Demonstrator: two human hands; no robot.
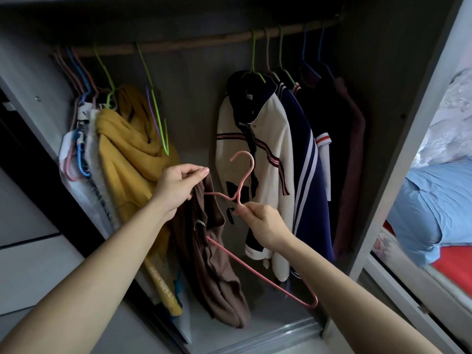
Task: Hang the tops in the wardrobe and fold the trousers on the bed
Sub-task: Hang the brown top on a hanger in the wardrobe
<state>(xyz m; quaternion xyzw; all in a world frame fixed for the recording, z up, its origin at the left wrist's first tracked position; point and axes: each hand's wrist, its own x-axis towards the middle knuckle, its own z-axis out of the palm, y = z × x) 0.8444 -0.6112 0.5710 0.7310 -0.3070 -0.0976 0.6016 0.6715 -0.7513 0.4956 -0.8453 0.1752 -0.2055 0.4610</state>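
Pinching the soft-looking brown fabric top (212,272) is the left hand (178,186); at four o'clock, the right hand (260,222) pinches the stiff pink wire hanger (239,194).

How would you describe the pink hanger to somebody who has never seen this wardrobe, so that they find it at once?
In the open wardrobe, look below the wooden rail, in the gap between the yellow garment and the white jacket. There the right hand pinches the pink hanger, partly inside the brown top held by the left hand. Only this hanger is off the rail.
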